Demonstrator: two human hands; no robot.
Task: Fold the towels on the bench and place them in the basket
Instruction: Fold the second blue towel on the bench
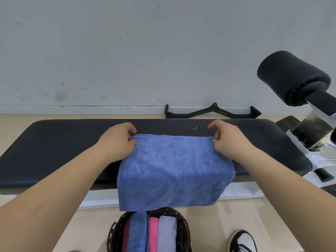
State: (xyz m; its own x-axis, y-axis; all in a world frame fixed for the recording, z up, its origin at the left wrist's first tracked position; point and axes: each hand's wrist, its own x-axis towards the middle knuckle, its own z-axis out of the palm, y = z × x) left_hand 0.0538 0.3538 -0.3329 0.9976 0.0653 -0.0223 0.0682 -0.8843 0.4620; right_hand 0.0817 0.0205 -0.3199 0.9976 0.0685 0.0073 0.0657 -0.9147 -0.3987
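Left hand (pixel 118 140): thumb and fingers curled, pinching the far-left corner of the blue towel (pixel 172 170) at its hem. Towel lies across the black bench (pixel 54 148); its near part drapes over the front edge, just above the basket (pixel 184 231) on the floor, which holds folded towels on end. Right hand (pixel 229 140): same pinch on the far-right corner. Judged: light, limp terry, not slippery; grip at corners, keep the hem taut or it sags. Cable handle (pixel 212 112) behind the bench: green lettering, "FITNESS" legible, first word blurred
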